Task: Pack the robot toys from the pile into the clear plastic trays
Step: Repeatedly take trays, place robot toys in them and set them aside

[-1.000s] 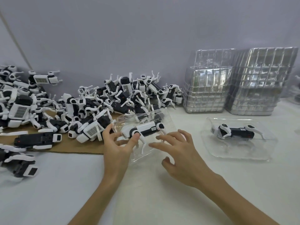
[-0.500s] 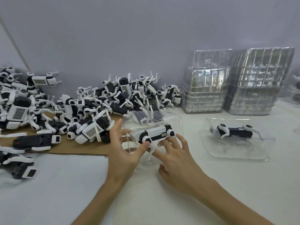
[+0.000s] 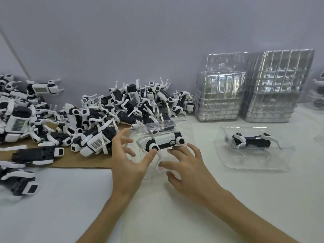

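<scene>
Both hands released, nothing clenched. Left hand (image 3: 128, 162) has spread fingers at the left rim of the near clear plastic tray (image 3: 190, 130), with its thumb tip on the black shoulder joint of the white robot toy (image 3: 164, 142). Right hand (image 3: 191, 169) has straight fingers, tips touching the toy's near side. The toy lies on its side in that tray, mid tabletop (image 3: 228, 199).

Open room: bare tabletop in front of and right of the hands, plus a gap between the near tray and the second tray (image 3: 254, 165), which holds a black robot toy (image 3: 252, 140). Tight on the left: the pile of robot toys (image 3: 122, 106) sits just beside the near tray's left and back rims, partly on a cardboard sheet (image 3: 70, 163). At the back, the pile reaches the wall (image 3: 122, 41). Two stacks of empty trays (image 3: 219, 99) (image 3: 273, 88) stand against the wall at back right, touching each other, well apart from the hands.

Hard to make out: the near tray's front rim is under the hands, and glare blurs its far wall. The left fingers partly show through the plastic; how far in they reach is unclear. The pile is cut off at the left edge. A blurred object (image 3: 318, 95) is cut off at the right edge, not identifiable. Both forearms run out of the bottom edge.
</scene>
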